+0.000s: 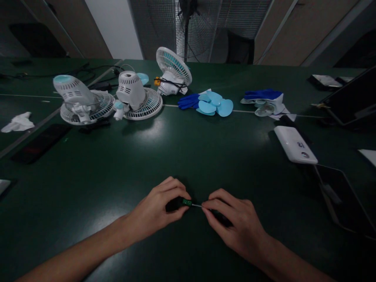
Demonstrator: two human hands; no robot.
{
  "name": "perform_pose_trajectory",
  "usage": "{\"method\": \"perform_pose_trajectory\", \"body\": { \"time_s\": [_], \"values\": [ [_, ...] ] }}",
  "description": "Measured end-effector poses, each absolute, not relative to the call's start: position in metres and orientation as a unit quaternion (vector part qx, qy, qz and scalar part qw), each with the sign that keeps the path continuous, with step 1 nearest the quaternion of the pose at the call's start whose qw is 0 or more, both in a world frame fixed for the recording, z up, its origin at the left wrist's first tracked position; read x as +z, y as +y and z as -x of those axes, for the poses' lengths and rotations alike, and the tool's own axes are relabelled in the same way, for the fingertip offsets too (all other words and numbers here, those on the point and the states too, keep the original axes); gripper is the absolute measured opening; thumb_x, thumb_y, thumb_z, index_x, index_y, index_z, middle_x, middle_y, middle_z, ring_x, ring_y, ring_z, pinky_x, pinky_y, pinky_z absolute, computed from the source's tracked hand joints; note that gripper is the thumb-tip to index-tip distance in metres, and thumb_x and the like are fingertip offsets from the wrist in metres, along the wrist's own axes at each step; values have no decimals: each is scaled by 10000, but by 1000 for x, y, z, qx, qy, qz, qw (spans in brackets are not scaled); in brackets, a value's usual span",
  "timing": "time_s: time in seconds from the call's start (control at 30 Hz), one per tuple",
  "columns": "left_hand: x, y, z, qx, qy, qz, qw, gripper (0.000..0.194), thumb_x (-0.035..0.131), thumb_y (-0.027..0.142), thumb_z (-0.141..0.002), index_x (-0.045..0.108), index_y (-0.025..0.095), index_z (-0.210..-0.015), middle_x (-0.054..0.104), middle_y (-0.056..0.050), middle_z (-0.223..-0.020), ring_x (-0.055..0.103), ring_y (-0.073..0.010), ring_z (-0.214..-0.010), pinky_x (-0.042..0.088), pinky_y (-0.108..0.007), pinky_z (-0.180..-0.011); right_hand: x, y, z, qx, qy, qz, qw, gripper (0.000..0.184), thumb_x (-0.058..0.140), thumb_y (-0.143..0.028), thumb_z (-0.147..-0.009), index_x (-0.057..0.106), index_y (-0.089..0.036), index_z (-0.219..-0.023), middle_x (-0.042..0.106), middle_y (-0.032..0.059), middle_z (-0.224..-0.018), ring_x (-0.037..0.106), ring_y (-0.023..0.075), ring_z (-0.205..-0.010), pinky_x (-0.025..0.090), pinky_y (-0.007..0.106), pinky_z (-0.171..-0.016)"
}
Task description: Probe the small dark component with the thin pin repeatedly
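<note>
Between my two hands, low over the dark green table (188, 156), is a small screwdriver (187, 202) with a green handle and a thin metal shaft. My left hand (161, 203) pinches the handle between thumb and fingers. The tip end of the shaft sits in the fingertips of my right hand (235, 219), whose thumb and fingers are closed on it. The screwdriver lies roughly level, its shaft pointing right. Part of the handle is hidden by my left fingers, and the very tip is covered by the right ones.
Farther back stand white fans (131, 92), one upright fan (174, 72), a light-blue fan blade (215, 103) and blue-and-white gloves (263, 100). A white power bank-like box (295, 145) and a dark tablet-like device (346, 196) lie right. A dark phone-like slab (41, 143) and white cloth (18, 122) lie left.
</note>
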State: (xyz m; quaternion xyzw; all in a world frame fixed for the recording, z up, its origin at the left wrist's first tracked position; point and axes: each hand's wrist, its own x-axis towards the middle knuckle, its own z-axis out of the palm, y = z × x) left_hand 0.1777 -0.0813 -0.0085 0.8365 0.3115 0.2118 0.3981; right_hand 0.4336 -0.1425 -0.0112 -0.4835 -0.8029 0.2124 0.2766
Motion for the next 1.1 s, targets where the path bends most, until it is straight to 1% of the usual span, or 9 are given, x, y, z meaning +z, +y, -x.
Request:
{"method": "perform_pose_trajectory", "body": {
  "time_s": [0.13,0.33,0.6,0.8,0.87,0.97,1.1],
  "values": [
    [-7,-80,-177,206,308,-836,404,168,657,208,-971,686,233,-1135,664,-62,-1105,601,-205,-1051,500,-354,-885,-12,-144,-433,209,-801,485,281,156,578,-202,-1000,719,-246,-1050,697,7,-979,683,116,-731,448,247,-604],
    [-7,-81,-178,205,306,-836,407,188,667,200,-965,683,234,-1150,658,-53,-1119,592,-195,-1062,484,-345,-900,-12,-143,-432,196,-800,484,297,152,588,-195,-999,725,-243,-1047,704,11,-969,697,115,-726,456,242,-590],
    [-4,-80,-178,192,312,-838,405,172,666,218,-972,683,248,-1140,644,-29,-1120,578,-178,-1064,463,-330,-917,-9,-143,-426,147,-821,462,300,177,585,-162,-995,730,-236,-1063,716,15,-963,703,120,-726,480,245,-600],
    [-5,-81,-178,187,313,-840,400,217,681,189,-954,672,244,-1163,631,-36,-1139,572,-185,-1084,470,-326,-915,-2,-144,-413,181,-791,449,374,138,652,-155,-968,728,-248,-1035,717,-3,-941,713,108,-765,474,230,-610],
    [-5,-81,-178,184,313,-844,394,192,664,209,-969,672,241,-1158,629,-41,-1138,572,-188,-1085,474,-337,-925,-2,-143,-416,178,-786,464,368,141,658,-153,-962,733,-251,-1031,715,-3,-944,711,109,-756,467,237,-595],
    [-3,-83,-178,171,309,-855,380,181,633,233,-994,665,242,-1172,624,-48,-1152,569,-194,-1097,480,-347,-945,-5,-142,-426,186,-788,471,349,136,646,-150,-968,734,-234,-1027,705,16,-955,708,119,-765,495,235,-612],
    [0,-87,-169,138,293,-873,366,262,521,214,-1053,621,264,-1290,604,-62,-1230,560,-188,-1166,485,-336,-1005,-7,-140,-435,191,-786,480,341,141,630,-157,-981,735,-238,-1027,700,22,-954,703,125,-748,503,243,-605]
  ]
}}
